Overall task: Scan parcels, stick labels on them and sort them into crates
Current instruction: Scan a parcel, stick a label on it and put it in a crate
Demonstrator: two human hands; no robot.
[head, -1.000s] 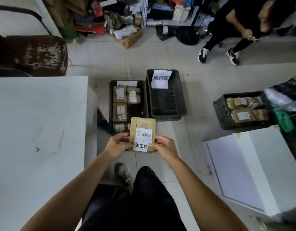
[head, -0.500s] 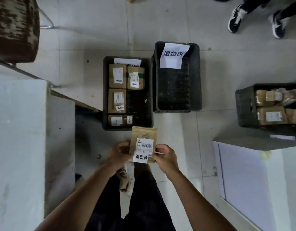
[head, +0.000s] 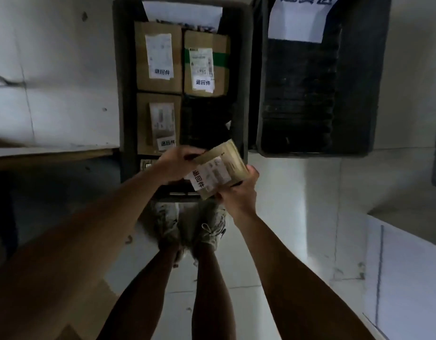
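Both hands are gripping one brown parcel [head: 220,168]: the left hand [head: 177,165] is curling over its far-left edge and the right hand [head: 236,192] is pinching its near-right corner from below. The parcel is tilting in the air just above the near end of the left crate [head: 121,94], over the open gap at that crate's right side.

The parcel is already carrying a printed shipping label and a white sticker [head: 199,181] with Chinese characters, so the labelling of this one looks finished; whether it has been scanned cannot be told. In the left crate three boxes are lying flat with the same kind of sticker, and the edge of a fourth is peeking out beside the left wrist. So several parcels appear sorted, and this one seems to be on the point of going in. The right crate [head: 379,82], standing just beside the left crate, is showing only its dark ribbed floor and a paper sign.

The frame is blurring with motion. The signs at the far ends of both crates are being cut off by the top edge, and the fine label print is unreadable. The hands and parcel are hiding the near end of the left crate, and no scanner or supply of further parcels is showing.
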